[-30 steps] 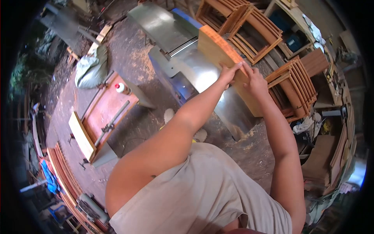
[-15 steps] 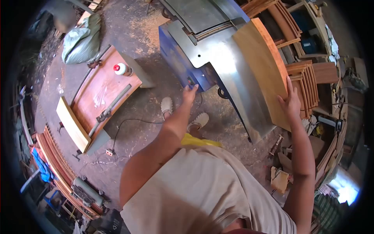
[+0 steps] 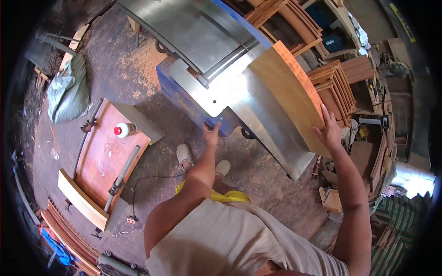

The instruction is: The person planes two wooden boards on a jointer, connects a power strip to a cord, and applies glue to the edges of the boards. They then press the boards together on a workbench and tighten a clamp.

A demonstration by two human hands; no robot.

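My left hand [image 3: 211,134] is at the side of a blue-bodied jointer [image 3: 186,100], its fingers apart and touching a small dark switch [image 3: 208,125]. Its thumb rests on the blue panel. A long wooden board [image 3: 285,92] with an orange-brown edge stands along the jointer's shiny metal table [image 3: 267,122]. My right hand [image 3: 329,131] grips the near end of this board, thumb against its face and fingers along the upper edge. The fingertips on the far side are partly hidden.
To the left, a clamped reddish wooden panel [image 3: 103,158] carries a white bottle [image 3: 125,130] with a red cap. A cable [image 3: 134,195] runs across the floor near my feet. Stacked wooden frames [image 3: 334,89] stand beyond the board. A filled sack [image 3: 71,89] lies at far left.
My view has shifted, so the jointer sits further left and the clamped panel lower. Both hands keep their places, the left at the switch and the right on the board.
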